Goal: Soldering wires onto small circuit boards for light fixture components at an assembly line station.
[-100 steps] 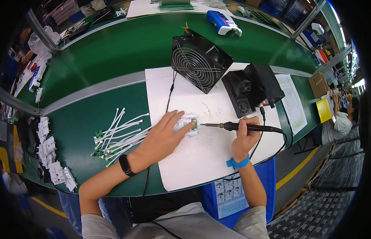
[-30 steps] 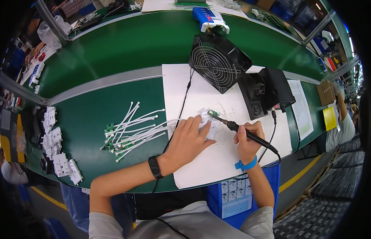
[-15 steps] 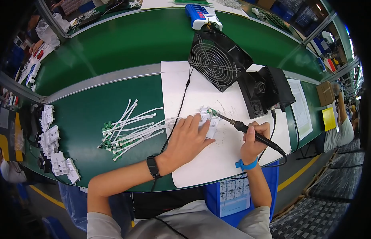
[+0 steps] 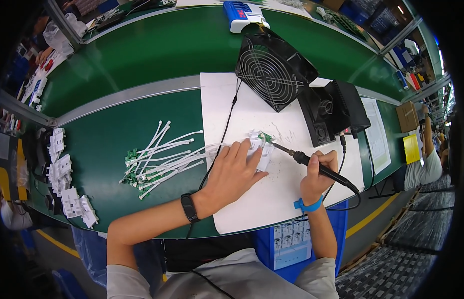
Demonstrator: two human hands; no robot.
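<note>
Soldering iron (image 4: 302, 159) in R hand (image 4: 317, 175), L hand (image 4: 232, 172) palm-down, on wht housing (image 4: 265, 162)

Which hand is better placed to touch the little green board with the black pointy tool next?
Probably the right hand: it grips the soldering iron, its tip close to the green board. The left hand rests on the white plastic piece.
</note>
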